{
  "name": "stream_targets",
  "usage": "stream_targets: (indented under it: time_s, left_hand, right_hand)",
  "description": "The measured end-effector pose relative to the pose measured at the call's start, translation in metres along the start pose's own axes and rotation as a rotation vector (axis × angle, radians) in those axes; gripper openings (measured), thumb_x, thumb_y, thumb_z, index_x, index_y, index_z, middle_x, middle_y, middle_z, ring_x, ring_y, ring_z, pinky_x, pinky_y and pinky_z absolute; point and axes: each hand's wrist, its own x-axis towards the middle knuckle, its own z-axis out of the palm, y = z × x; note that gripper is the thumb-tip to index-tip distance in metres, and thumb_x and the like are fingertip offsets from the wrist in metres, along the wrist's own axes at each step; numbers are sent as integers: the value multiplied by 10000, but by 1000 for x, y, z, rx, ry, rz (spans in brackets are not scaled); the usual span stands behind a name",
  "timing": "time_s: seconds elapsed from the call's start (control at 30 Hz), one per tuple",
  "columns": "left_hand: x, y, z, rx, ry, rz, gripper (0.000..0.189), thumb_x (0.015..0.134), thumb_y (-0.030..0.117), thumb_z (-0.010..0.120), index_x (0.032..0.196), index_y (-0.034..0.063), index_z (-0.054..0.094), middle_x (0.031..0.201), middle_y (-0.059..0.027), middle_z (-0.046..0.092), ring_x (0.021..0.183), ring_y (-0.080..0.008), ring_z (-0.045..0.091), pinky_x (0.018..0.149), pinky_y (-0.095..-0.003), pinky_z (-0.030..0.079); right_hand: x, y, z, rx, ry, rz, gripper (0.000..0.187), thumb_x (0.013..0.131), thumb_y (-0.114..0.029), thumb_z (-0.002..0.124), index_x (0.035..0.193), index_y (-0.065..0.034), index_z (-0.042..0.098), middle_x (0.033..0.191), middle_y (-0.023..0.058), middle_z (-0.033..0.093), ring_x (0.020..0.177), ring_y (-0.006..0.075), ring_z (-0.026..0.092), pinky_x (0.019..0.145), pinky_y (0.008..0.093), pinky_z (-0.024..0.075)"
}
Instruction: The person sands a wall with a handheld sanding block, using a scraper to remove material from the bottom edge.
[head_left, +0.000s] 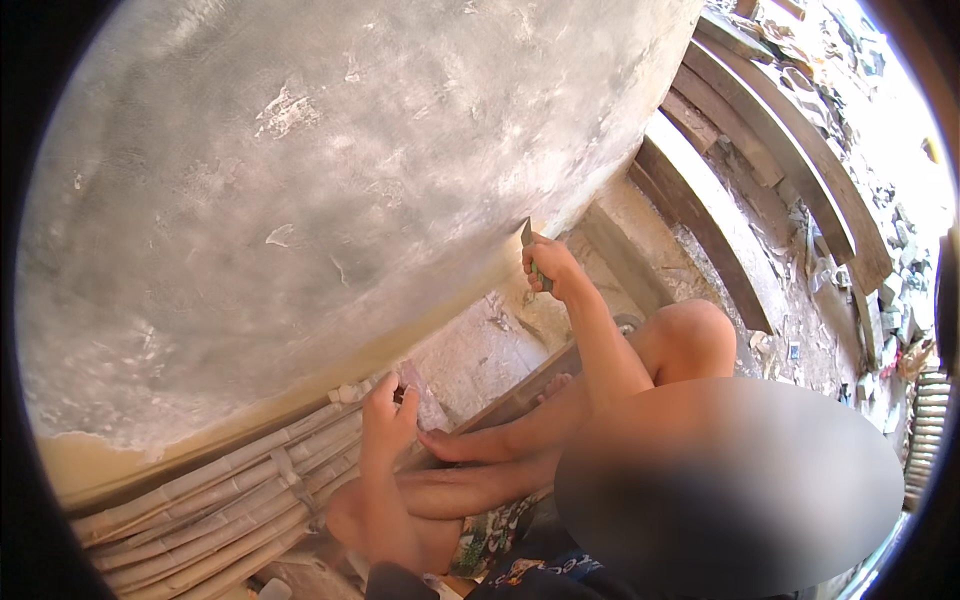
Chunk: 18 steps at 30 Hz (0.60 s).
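Observation:
My right hand (553, 264) grips a putty knife (527, 232) by its green and dark handle. The pointed metal blade reaches up to the lower part of a grey plastered wall (247, 195), near its right-hand corner. Patchy white marks and rough spots cover the plaster, and a yellowish band (420, 330) runs along its foot. My left hand (390, 420) is lower down, its thumb and fingers curled beside a crumpled translucent plastic bag (426, 405). Whether the fingers pinch the bag is unclear. My bare legs are folded beneath my arms.
Bamboo poles (217, 495) bound together form a slatted platform at lower left. Long wooden beams (712, 210) lie at right, beyond a concrete ledge (622, 247). Rubble and litter (896, 240) cover the ground farther right. A blurred oval hides the lower right.

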Motion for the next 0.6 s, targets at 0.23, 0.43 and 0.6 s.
stream_targets:
  time_s: [0.23,0.43,0.6]
  left_hand:
    - [-1,-7,6,-35,12,-4,187,785,108,541,717,-37,445,636,-182,496,557,-239,472,540,-348,405]
    - [0,-11,8,-35,-2,-18,182,781,107,539,716,-35,446,618,-185,485,541,-239,463,531,-355,398]
    - [-1,-5,10,-8,0,12,183,781,109,534,716,-38,448,616,-190,485,539,-254,460,539,-368,396]
  right_hand:
    - [16,2,-5,118,35,-38,79,664,4,480,716,-51,502,561,72,421,402,170,391,359,310,279]
    - [10,-2,-6,64,-49,-2,171,720,-10,472,864,-100,491,609,49,437,435,114,379,353,239,293]
    - [4,-6,-13,112,-120,42,225,719,-2,469,921,-99,475,627,48,445,439,111,369,361,230,299]
